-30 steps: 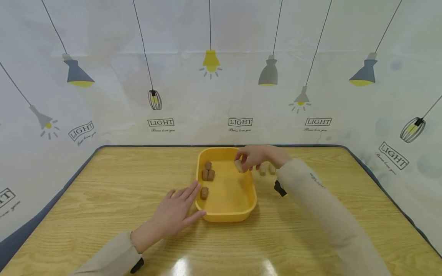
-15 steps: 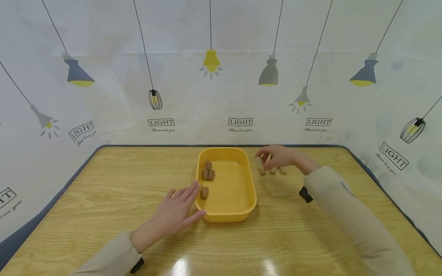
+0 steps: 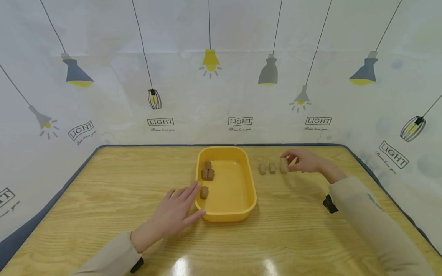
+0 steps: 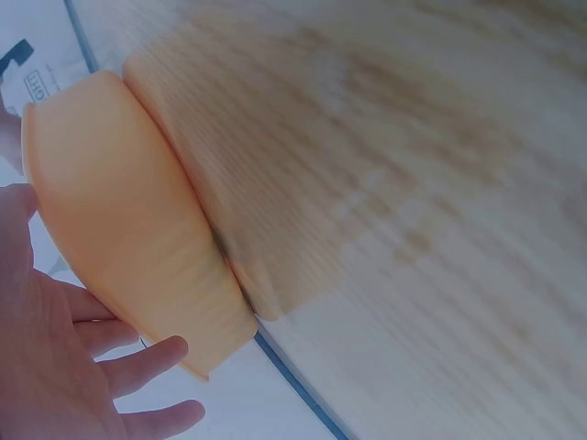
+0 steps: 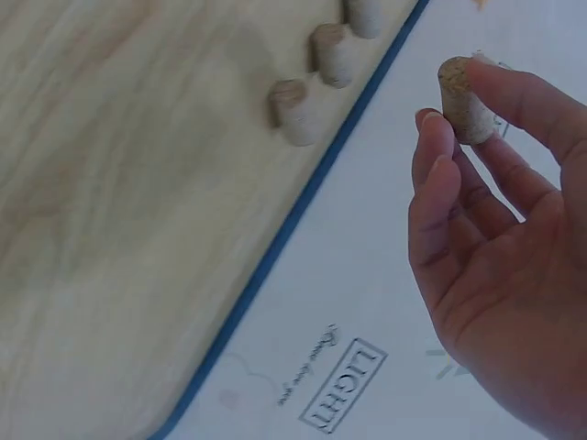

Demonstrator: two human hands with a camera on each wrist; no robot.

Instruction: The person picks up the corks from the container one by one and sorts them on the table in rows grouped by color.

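Note:
My right hand [image 3: 305,161] pinches a pale cork [image 5: 465,101] between thumb and fingertips, to the right of the yellow tray [image 3: 226,217]. Below it on the table, a short row of matching corks stands upright; the left cork [image 3: 262,168] and middle cork [image 3: 272,168] show plainly in the head view. There the held cork overlaps the right end of the row, and the right wrist view shows a third standing cork [image 5: 295,115]. With fingers extended, my left hand [image 3: 174,212] rests against the tray's near left rim.
Several darker brown corks [image 3: 208,174] lie inside the tray along its left side. The wooden table [image 3: 138,168] has a dark blue edge, and a white sheet printed with lamps [image 3: 210,61] rises behind it.
My right hand has moved right with the pale cork, from over the tray's right rim, past the standing corks, to the row's right end. My left hand has stayed put.

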